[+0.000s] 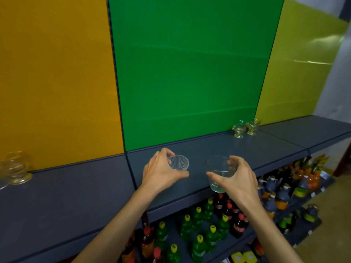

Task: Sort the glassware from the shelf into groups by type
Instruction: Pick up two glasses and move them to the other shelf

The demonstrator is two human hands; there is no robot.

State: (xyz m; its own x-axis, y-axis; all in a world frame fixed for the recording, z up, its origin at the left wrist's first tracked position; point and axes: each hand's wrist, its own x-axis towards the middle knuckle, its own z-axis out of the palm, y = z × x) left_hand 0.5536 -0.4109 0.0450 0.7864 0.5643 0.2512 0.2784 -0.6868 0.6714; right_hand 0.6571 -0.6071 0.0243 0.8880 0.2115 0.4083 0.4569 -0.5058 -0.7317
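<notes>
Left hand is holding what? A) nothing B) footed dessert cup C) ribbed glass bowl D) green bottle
C: the left hand grips a small ribbed glass bowl over the shelf, fingers and thumb curled round it.

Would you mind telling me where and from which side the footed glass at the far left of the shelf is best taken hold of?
Grip the footed glass around its rounded bowl, coming from the front. It seems to stand upright on a flat foot against the yellow panel, so the back is blocked. It is blurred, so finer detail is unclear.
</notes>
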